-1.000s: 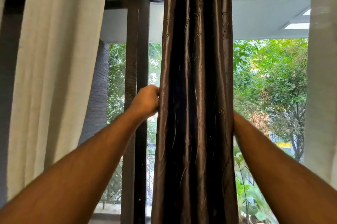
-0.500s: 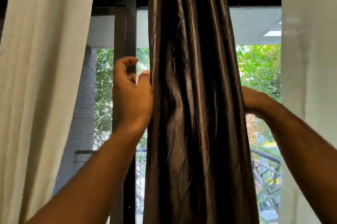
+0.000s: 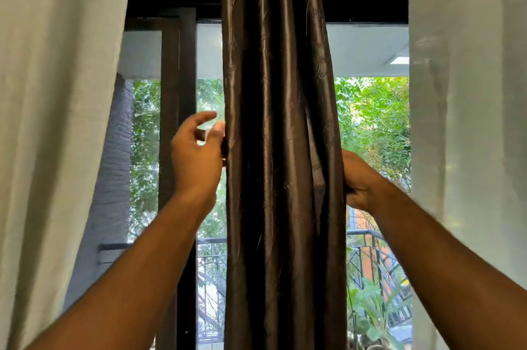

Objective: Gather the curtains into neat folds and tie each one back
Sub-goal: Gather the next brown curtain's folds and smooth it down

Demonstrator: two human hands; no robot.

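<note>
**user1:** Curtains first, since they fill most of the view. One pale curtain (image 3: 57, 121) hangs down the whole left side, another pale curtain (image 3: 470, 121) down the right side. Between them, dead centre, a dark brown satin curtain (image 3: 279, 150) drops from the top edge to the bottom edge, bunched into long vertical folds, narrower up top and a bit wider around hand height.

**user2:** what's behind it?

**user1:** dark window frame (image 3: 178, 121) with glass, green trees (image 3: 376, 115) outside and a black metal railing (image 3: 370, 258) lower down.

**user2:** and the hands?

**user1:** both arms reach up from the bottom corners. Left hand (image 3: 196, 155) is at the left edge of the brown curtain, fingers (image 3: 204, 117) spread and curled loosely, nothing pinched that I can see; only the thumb side seems to touch the fabric edge. Right hand (image 3: 360, 178) is at the right edge of the same curtain, a little lower, fingers wrapped round behind the fabric so it looks closed on the edge of the bundle. Fingertips are hidden by the cloth, though.

**user2:** any tie on it?

**user1:** can't tell, none of the folds show one.
</note>
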